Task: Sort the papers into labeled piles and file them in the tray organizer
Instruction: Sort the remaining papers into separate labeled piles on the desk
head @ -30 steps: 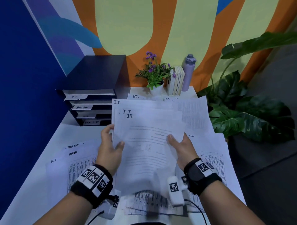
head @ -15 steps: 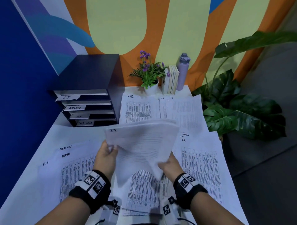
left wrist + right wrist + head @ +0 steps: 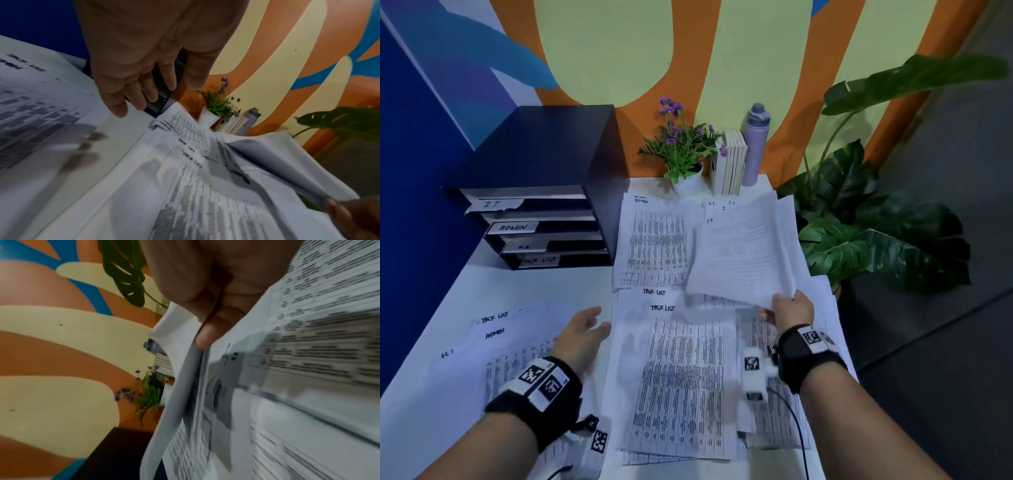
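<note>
I.T. sheaf (image 3: 743, 253) released by left hand (image 3: 582, 337), fingers now spread; clamped by right hand (image 3: 789, 308) fingers alone, carried toward far-right pile.

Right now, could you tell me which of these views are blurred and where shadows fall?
Head view: mostly sharp, tray organizer labels readable, left hand slightly smeared. Left wrist view: printed sheets motion-blurred, finger shadows on them. Right wrist view: the held stack blurred, the right hand casting a dark shadow on the sheets below.
</note>
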Tool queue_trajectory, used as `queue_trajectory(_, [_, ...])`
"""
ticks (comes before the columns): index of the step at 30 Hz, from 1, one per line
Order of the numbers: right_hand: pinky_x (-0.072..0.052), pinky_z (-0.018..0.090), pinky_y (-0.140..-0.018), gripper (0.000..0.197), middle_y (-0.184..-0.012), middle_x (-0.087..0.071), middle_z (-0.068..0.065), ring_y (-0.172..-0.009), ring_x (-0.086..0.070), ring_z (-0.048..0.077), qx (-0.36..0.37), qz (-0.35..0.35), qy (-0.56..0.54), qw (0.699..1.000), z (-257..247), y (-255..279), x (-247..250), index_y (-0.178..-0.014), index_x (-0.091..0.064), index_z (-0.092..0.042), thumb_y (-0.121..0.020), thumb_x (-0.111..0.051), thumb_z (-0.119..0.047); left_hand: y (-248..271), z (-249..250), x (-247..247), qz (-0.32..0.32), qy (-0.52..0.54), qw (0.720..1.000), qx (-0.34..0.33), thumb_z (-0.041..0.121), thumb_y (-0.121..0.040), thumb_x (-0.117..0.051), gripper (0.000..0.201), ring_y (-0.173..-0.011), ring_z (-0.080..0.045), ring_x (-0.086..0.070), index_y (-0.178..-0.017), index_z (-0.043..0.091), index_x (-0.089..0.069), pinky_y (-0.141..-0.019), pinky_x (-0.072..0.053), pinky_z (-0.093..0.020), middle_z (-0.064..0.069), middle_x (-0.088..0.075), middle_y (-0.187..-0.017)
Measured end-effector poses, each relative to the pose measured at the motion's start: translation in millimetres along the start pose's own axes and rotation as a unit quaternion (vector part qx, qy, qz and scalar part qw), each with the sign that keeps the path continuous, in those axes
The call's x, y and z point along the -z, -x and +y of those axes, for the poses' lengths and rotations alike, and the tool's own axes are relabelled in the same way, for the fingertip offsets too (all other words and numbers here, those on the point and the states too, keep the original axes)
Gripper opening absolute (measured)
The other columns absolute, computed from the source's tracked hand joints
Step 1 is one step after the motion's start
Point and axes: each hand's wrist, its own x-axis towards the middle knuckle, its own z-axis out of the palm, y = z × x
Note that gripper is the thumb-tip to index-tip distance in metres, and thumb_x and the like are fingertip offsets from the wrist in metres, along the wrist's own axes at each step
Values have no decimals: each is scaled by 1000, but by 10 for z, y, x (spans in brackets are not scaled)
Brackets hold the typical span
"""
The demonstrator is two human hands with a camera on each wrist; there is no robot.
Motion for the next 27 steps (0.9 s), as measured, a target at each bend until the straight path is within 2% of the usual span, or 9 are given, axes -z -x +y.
queue_trajectory(3, [-55,32,-48,34,-91,-58,21,-36,-60,21,-31,14,-58,998,-247,-262,-46,-122,-48,-5,-91,-39,4,-13,-124,48,4,-37,999,19,17,-95,-58,39,-126,-29,-48,-133,19,-51,-107,-37,-49,-10,-46,-142])
queue_trajectory(5, [-58,34,-59,39,-80,-56,13,-39,-61,15,-25,-2,-44,999,-409,-371,-69,-132,-43,-1,-93,-44,2,-30,-186,85,0,-42,999,31,18,-95,-58,39,-126,-29,-47,-133,19,-51,-106,-37,-49,-10,-45,-143])
queue_trajectory(8, [-60,37,-62,50,-105,-58,18,-66,-66,26,-1,23,-36,999,-516,-536,-90,-139,-37,-7,-90,-47,-3,-32,-233,144,13,-43,998,38,16,-96,-56,40,-129,-29,-45,-135,17,-50,-104,-37,-45,-12,-43,-145])
queue_trajectory(10, [-55,37,-77,58,-129,-49,18,-92,-63,34,19,95,31,995,-451,-604,-101,-140,-38,-12,-84,-49,-5,-34,-287,202,34,-49,997,40,13,-95,-56,40,-128,-29,-46,-135,15,-50,-99,-37,-40,-13,-44,-144])
queue_trajectory(12, [-47,32,-88,54,-135,-46,15,-108,-57,33,41,105,94,989,-338,-494,-164,-139,-42,-9,-86,-50,-2,-35,-360,272,56,-72,995,40,12,-95,-56,41,-119,-29,-51,-135,13,-50,-93,-39,-35,-13,-47,-141])
queue_trajectory(17, [-46,26,-90,32,-118,-61,3,-101,-61,22,110,-49,180,976,246,124,-697,-107,-63,-22,-87,-50,-1,-135,-709,670,93,-182,976,80,19,-92,-60,49,-127,-31,-49,-139,12,-47,-107,-39,-38,-13,-47,-143])
queue_trajectory(20, [-53,26,-75,32,-103,-68,-4,-91,-66,16,113,-153,179,965,589,616,-1096,-82,-64,-28,-87,-49,0,-132,-995,999,130,-304,936,120,35,-91,-59,62,-138,-29,-36,-147,19,-37,-113,-32,-37,-9,-30,-155])
queue_trajectory(23, [-52,28,-77,35,-90,-68,-4,-87,-65,19,135,-263,218,930,790,1071,-1425,-76,-65,-29,-88,-54,2,-114,-1263,1263,152,-324,919,165,41,-90,-58,71,-146,-28,-15,-151,24,-26,-118,-20,-38,-7,-10,-160])
queue_trajectory(27, [-55,33,-78,33,-92,-69,-1,-87,-65,20,132,-393,320,852,976,1471,-1760,-81,-65,-32,-89,-53,-3,-120,-1485,1464,118,-362,904,194,47,-80,-70,99,-146,-28,-15,-154,17,-12,-117,-22,-39,-11,-10,-160])
